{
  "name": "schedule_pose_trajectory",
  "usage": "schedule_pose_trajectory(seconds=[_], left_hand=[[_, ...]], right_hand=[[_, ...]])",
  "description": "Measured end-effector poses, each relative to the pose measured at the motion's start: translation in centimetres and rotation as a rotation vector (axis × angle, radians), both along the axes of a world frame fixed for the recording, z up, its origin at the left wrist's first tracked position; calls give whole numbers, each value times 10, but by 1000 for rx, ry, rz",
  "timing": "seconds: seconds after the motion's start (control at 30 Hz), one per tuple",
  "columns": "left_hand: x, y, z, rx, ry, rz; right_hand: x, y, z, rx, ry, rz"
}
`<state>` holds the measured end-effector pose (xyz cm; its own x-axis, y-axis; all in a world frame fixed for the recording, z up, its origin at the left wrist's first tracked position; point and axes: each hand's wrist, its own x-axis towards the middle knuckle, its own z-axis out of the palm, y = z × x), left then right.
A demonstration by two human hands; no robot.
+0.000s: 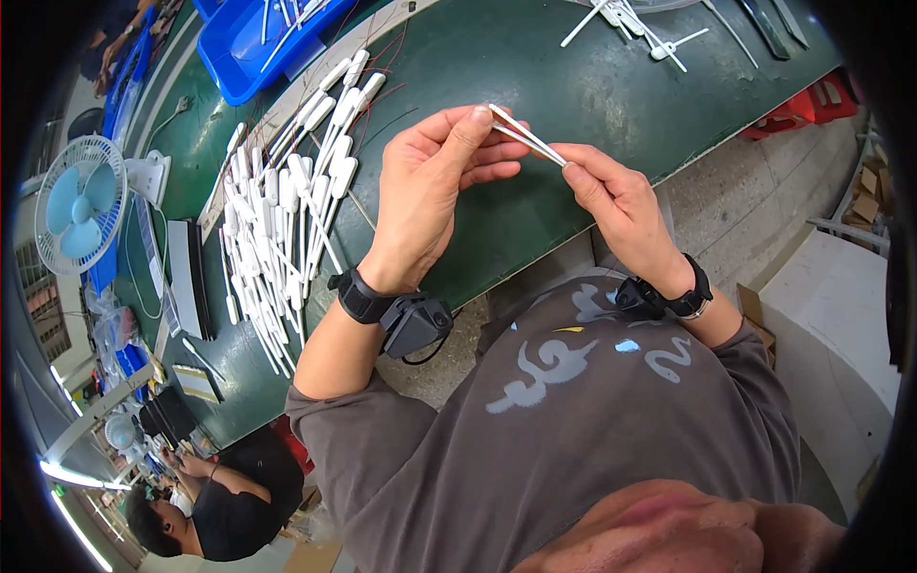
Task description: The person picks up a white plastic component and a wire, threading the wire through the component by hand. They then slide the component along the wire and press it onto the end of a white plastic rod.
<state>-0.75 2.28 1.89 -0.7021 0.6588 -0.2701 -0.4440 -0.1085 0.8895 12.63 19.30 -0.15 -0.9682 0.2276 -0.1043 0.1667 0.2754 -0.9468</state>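
Observation:
Above the green table, my left hand [435, 181] and my right hand [616, 201] are both closed on a slender white plastic stick-shaped piece [531, 141]. It looks like two thin strips set in a narrow V, meeting at my right fingertips and parted at my left thumb. My left thumb and index finger pinch the parted end, while the other fingers curl loosely below. The right thumb and index finger grip the joined end. To the left of my left hand lies a big heap of white plastic sticks [277, 210] with wider, rounded heads, thin red wires among them.
A blue tray [229, 72] with white sticks stands at the far left. More white pieces [630, 24] lie at the far edge, near dark flat strips [764, 27]. A fan [81, 201] is at the left; another person [224, 497] sits at lower left.

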Motion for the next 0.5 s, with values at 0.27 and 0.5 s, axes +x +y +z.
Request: schedule_pose_trajectory(seconds=[0.27, 0.5], left_hand=[[4, 1, 0, -6, 146, 49], [4, 0, 1, -9, 193, 22]], right_hand=[[-1, 0, 2, 18, 0, 25], [-1, 0, 0, -19, 46, 50]])
